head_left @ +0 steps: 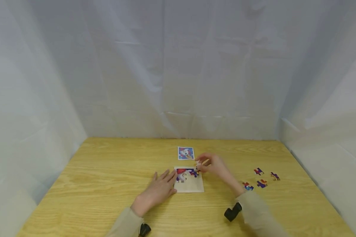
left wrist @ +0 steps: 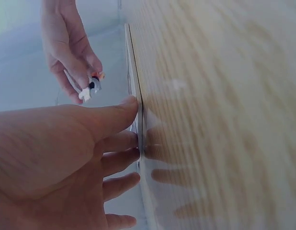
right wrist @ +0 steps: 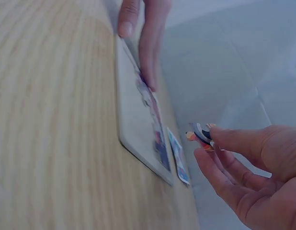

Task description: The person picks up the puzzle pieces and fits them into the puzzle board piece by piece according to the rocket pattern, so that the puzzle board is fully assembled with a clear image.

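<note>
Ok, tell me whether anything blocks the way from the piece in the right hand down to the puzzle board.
Nothing visible does. The right hand pinches the puzzle piece just above the puzzle board, at its far right corner. The left hand rests flat at the board's left edge, clear of that path.

Soft, even, diffuse light all round off the white fabric backdrop (head_left: pixel 178 65), fairly bright, no hard glare. Only faint, short shadows under the left hand (head_left: pixel 158 191) and right hand (head_left: pixel 215 166) on the worktop (head_left: pixel 106 171). Head view slightly hazy and low in contrast, with wide-angle bending at the edges. Both wrist views tilted, very close and smeared: wood grain streaked, near fingers (left wrist: pixel 114 143) out of focus, puzzle board (right wrist: pixel 138 129) soft.
</note>
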